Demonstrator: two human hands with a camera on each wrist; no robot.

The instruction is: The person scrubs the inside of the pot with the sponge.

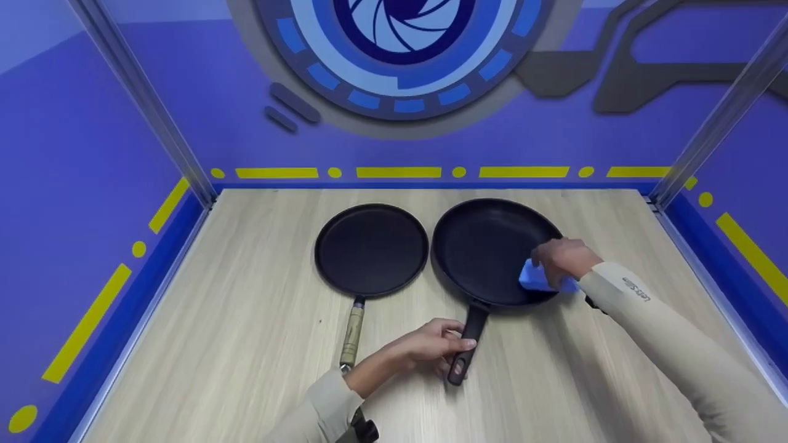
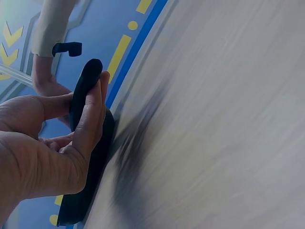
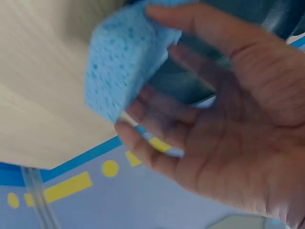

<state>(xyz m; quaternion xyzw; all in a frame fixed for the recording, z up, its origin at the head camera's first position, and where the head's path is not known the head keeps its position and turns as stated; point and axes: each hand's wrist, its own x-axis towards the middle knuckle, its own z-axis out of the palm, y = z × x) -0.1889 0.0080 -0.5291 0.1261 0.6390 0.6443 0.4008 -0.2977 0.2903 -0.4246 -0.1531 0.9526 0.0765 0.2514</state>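
A deep black frying pan [image 1: 486,246] lies right of centre on the table, its dark handle [image 1: 474,326] pointing toward me. My left hand [image 1: 434,344] grips that handle, thumb on top and fingers beneath, as the left wrist view also shows around the handle [image 2: 86,90]. In my right hand [image 1: 565,258] is a light blue sponge [image 1: 534,275], pinched between thumb and fingers at the pan's right inner side. The right wrist view shows the porous sponge [image 3: 116,62] up close, with the thumb pressing its top and fingertips along its side.
Left of the frying pan lies a flat black crepe pan [image 1: 371,249] with a wooden handle [image 1: 352,335], their rims close together. Both rest on a light wood table [image 1: 246,295]. Blue panels with yellow marks [image 1: 400,172] and metal corner posts [image 1: 148,104] enclose it.
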